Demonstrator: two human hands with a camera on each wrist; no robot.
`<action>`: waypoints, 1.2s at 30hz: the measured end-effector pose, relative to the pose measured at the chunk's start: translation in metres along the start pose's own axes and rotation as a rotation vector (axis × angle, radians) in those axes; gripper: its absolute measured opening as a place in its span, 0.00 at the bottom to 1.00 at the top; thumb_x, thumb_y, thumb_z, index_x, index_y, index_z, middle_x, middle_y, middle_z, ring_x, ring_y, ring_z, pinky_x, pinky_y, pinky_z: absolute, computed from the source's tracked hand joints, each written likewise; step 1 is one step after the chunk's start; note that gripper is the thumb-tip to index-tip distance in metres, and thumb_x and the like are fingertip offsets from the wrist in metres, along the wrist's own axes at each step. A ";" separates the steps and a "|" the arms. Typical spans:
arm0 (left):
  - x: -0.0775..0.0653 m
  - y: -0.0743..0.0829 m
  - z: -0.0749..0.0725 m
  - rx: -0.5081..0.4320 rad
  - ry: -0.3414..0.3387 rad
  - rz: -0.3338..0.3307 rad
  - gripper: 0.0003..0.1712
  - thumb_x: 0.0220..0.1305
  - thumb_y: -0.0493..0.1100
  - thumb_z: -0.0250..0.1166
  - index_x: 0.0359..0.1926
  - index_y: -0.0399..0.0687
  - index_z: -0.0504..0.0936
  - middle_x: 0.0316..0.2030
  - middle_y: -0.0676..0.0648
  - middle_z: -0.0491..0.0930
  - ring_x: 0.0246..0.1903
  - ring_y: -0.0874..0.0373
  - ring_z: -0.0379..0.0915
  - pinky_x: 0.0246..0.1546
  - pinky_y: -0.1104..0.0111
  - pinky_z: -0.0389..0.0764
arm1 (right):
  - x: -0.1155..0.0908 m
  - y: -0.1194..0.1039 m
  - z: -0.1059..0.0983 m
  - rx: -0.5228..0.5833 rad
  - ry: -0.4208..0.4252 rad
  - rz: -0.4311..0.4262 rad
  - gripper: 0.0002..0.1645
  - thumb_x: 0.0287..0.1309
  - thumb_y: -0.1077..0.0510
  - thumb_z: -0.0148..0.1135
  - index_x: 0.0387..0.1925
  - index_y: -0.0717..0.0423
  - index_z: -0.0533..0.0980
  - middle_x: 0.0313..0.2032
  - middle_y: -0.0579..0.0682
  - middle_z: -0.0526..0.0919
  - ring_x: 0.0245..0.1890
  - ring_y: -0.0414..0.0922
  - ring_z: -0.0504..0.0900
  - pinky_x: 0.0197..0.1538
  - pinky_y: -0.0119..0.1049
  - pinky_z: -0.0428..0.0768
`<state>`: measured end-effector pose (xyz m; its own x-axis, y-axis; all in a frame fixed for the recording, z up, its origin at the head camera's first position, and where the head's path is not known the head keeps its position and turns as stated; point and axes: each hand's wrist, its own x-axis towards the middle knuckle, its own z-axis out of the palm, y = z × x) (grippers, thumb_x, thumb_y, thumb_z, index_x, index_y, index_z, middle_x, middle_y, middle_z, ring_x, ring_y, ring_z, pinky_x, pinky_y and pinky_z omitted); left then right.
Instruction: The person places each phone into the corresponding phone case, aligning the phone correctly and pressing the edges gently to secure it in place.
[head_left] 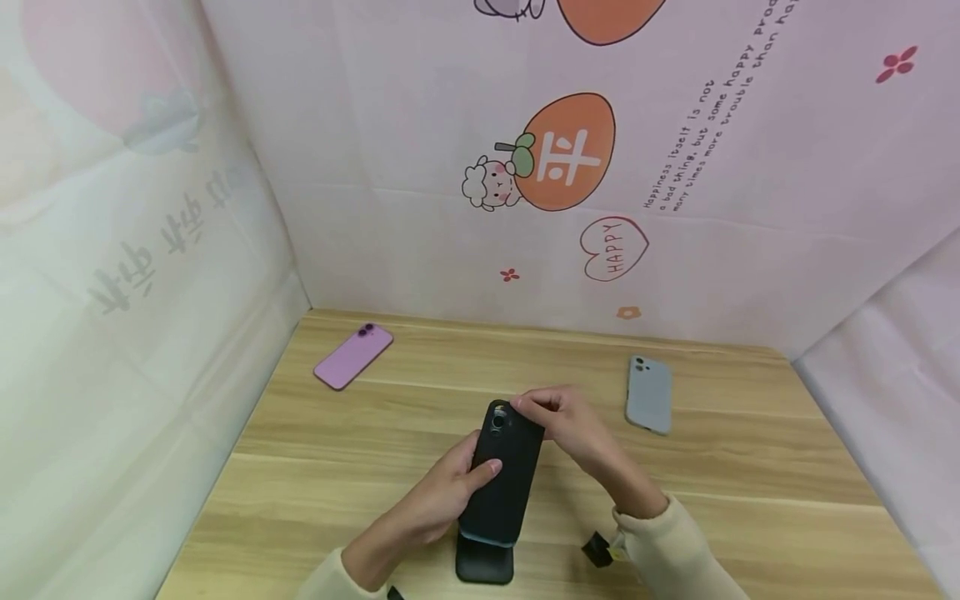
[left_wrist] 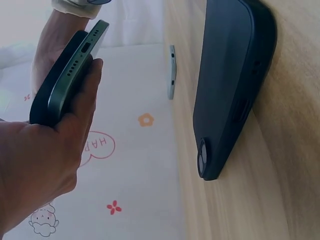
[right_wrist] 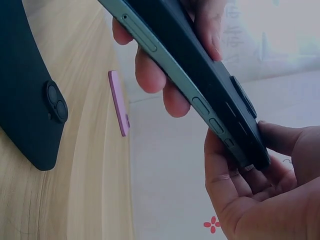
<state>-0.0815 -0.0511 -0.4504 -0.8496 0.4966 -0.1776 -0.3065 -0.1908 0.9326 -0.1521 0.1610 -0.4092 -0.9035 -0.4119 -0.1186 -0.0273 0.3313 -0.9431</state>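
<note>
My left hand [head_left: 442, 493] grips a phone with a green metal edge [right_wrist: 170, 65], its thumb across a black phone case [head_left: 507, 483] that covers the phone's back. The case sits out of line with the phone: the green bottom edge with its charging port [left_wrist: 86, 47] and side buttons stay exposed. At the camera end, my right hand [head_left: 572, 423] pinches the top corner, thumb on the case and fingers beneath. Under them on the table lies another black phone [head_left: 483, 567], its two round lens rings [right_wrist: 56, 101] showing in the right wrist view.
A pink phone [head_left: 353, 357] lies at the back left of the wooden table [head_left: 390, 450], and a pale blue phone [head_left: 649, 394] at the back right. A small black piece [head_left: 597, 550] shows by the right sleeve. Printed cloth [head_left: 420, 250] hangs behind and at both sides.
</note>
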 end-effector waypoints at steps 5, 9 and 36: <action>-0.001 0.000 -0.001 -0.021 -0.021 -0.006 0.27 0.82 0.33 0.51 0.76 0.38 0.60 0.63 0.35 0.78 0.57 0.42 0.82 0.57 0.47 0.85 | -0.002 0.002 0.001 -0.018 -0.004 -0.026 0.14 0.75 0.54 0.64 0.48 0.59 0.89 0.49 0.54 0.90 0.47 0.47 0.87 0.51 0.38 0.86; -0.002 0.000 -0.001 -0.025 -0.026 -0.006 0.28 0.81 0.32 0.52 0.77 0.38 0.60 0.63 0.34 0.78 0.58 0.41 0.82 0.57 0.47 0.85 | -0.002 0.002 0.002 -0.035 0.012 -0.030 0.13 0.75 0.55 0.65 0.49 0.58 0.89 0.48 0.53 0.90 0.47 0.47 0.87 0.51 0.37 0.85; -0.003 -0.001 0.003 -0.037 0.021 0.022 0.28 0.79 0.30 0.55 0.76 0.36 0.62 0.61 0.34 0.80 0.55 0.42 0.84 0.53 0.50 0.88 | -0.005 0.006 0.002 -0.069 0.056 -0.090 0.13 0.73 0.55 0.67 0.48 0.60 0.89 0.44 0.54 0.92 0.41 0.46 0.90 0.46 0.34 0.88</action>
<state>-0.0770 -0.0498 -0.4492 -0.8650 0.4741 -0.1643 -0.3033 -0.2330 0.9240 -0.1472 0.1631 -0.4154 -0.9185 -0.3951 -0.0152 -0.1369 0.3538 -0.9252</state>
